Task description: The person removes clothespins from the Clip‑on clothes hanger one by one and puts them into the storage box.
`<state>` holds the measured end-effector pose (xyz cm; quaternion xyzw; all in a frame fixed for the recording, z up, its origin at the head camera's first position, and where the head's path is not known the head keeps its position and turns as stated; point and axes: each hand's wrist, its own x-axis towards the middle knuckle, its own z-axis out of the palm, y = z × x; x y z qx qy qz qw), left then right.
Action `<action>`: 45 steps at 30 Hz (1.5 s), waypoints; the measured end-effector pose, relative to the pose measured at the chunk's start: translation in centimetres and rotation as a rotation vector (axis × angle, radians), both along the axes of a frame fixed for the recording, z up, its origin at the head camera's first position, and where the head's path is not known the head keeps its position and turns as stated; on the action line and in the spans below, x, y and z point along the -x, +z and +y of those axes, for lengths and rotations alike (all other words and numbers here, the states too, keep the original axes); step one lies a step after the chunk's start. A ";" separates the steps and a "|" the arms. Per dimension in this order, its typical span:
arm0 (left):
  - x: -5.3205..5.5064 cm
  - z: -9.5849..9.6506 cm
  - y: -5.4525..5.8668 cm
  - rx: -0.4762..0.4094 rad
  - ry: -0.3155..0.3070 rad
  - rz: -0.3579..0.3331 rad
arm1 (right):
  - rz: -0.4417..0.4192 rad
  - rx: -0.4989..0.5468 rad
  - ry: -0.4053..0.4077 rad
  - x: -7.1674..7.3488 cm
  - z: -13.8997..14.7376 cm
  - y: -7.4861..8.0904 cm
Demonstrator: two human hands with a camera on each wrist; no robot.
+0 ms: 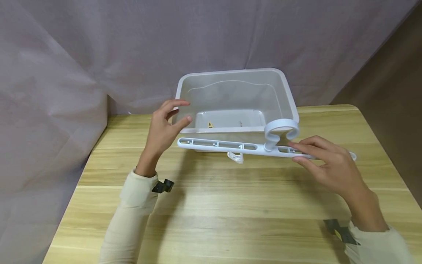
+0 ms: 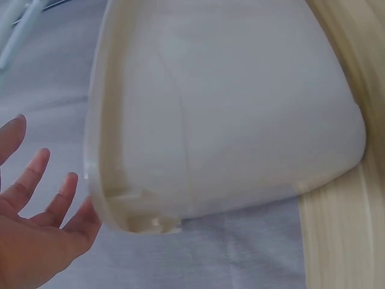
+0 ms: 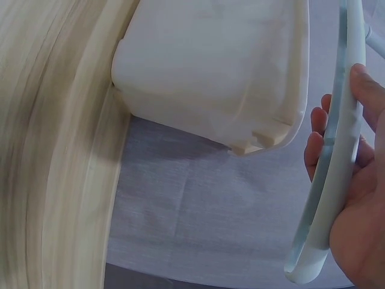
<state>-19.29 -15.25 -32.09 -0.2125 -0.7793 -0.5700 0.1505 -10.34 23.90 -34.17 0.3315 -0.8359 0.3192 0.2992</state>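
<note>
My right hand (image 1: 333, 165) pinches the right part of a white plastic hanger (image 1: 262, 149), thumb on one side and fingertips on the other. The hanger is held up level in front of a pale grey plastic bin (image 1: 230, 73), its slotted bar crossing below the near rim. A big rounded hook (image 1: 281, 124) rises from its middle, overlapping the bin's front right corner in the head view. Nothing is in my left hand (image 1: 161, 128), whose thumb and fingers are spread apart beside the bin's left rim. The left wrist view has its fingers (image 2: 63, 198) close by that rim.
The bin stands upright at the back of a wooden table (image 1: 224, 220), against a grey cloth (image 1: 132, 55). Small yellow and dark marks (image 1: 210, 125) show on the bin's floor. A small white piece (image 1: 235, 157) hangs below the hanger's bar in the head view.
</note>
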 end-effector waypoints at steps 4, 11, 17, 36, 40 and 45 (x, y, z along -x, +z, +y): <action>-0.8 -0.2 0.6 -0.018 -0.029 -0.006 | -0.006 0.012 0.015 0.1 -0.1 0.0; -2.6 -0.5 1.2 0.042 -0.040 0.056 | -0.002 -0.002 0.024 0.4 -0.2 -0.1; -4.1 -0.3 1.9 0.180 -0.008 0.200 | -0.017 0.000 0.021 0.5 -0.1 0.0; -7.4 0.5 3.0 0.334 0.080 0.460 | 0.010 -0.014 0.007 0.9 -0.1 0.0; -8.0 0.5 3.0 0.315 0.095 0.493 | 0.013 -0.010 0.004 0.9 -0.1 0.0; -8.8 0.9 3.0 0.280 0.104 0.517 | 0.017 -0.007 -0.005 1.1 -0.1 0.0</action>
